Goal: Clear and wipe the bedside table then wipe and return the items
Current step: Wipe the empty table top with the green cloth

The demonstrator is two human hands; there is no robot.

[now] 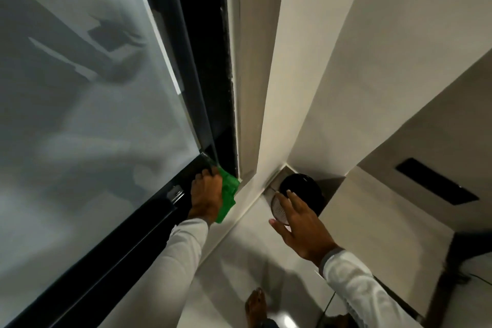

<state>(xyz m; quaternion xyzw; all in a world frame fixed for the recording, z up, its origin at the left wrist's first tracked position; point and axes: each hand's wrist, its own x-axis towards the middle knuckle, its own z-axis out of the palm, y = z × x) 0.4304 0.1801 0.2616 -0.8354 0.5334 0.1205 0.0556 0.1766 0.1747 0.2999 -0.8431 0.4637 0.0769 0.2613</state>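
Right hand (pixel 300 226) hovers outstretched; left hand (pixel 206 198) presses green cloth (pixel 227 194).

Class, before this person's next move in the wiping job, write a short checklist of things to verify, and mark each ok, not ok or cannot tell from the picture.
1. Cloth in hand: the left hand presses the green cloth at the corner of the dark window frame. Ok.
2. Right hand free: open, fingers spread, holding nothing. Ok.
3. Right hand touching the round black object in the corner: it is over it, contact unclear. Cannot tell.
4. Bedside table in view and cleared: no table surface is plainly seen. Cannot tell.
5. Footing: one bare foot shows on the glossy floor. Ok.
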